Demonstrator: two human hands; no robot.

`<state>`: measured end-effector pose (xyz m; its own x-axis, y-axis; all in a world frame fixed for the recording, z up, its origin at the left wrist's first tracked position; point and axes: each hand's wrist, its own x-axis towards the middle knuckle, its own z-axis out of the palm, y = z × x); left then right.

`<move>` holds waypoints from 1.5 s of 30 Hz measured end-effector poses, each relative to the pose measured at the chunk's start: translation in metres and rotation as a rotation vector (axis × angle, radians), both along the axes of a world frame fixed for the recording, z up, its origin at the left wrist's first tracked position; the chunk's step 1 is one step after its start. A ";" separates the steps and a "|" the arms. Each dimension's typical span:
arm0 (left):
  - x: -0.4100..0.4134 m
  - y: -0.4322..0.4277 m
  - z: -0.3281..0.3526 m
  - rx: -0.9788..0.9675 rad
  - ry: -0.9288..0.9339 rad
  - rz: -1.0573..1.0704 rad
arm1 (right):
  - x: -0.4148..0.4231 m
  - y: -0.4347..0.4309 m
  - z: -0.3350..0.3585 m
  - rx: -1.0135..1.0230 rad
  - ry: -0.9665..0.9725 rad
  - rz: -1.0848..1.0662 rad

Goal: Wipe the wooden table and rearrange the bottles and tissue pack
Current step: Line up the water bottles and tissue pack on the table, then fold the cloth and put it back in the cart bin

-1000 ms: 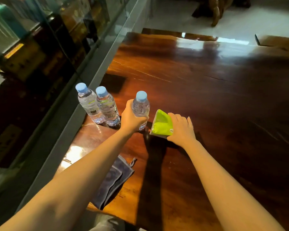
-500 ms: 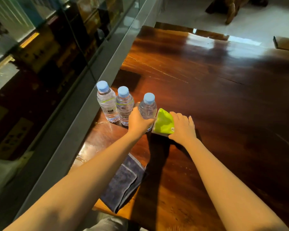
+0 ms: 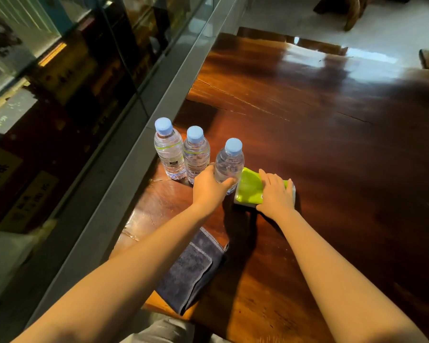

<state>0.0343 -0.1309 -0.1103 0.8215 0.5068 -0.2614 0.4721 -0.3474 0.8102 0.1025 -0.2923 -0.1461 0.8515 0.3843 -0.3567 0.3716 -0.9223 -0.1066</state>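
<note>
Three clear water bottles with blue caps stand in a row near the left edge of the dark wooden table. My left hand grips the lower part of the rightmost bottle. The other two bottles stand touching each other just left of it. A lime-green tissue pack lies flat on the table right beside the held bottle. My right hand rests on top of the pack, fingers spread over it.
A folded dark blue cloth lies at the table's near edge, partly under my left forearm. A grey ledge and a glass wall run along the table's left side. Wooden furniture legs stand on the pale floor beyond.
The tissue pack was tilted up on edge; now it lies flat under my right hand. My left hand keeps its grip on the rightmost bottle. The view has shifted left.
</note>
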 end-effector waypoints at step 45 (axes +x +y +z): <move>-0.143 0.111 -0.089 0.725 0.182 -1.393 | -0.218 0.080 -0.038 0.093 0.192 0.136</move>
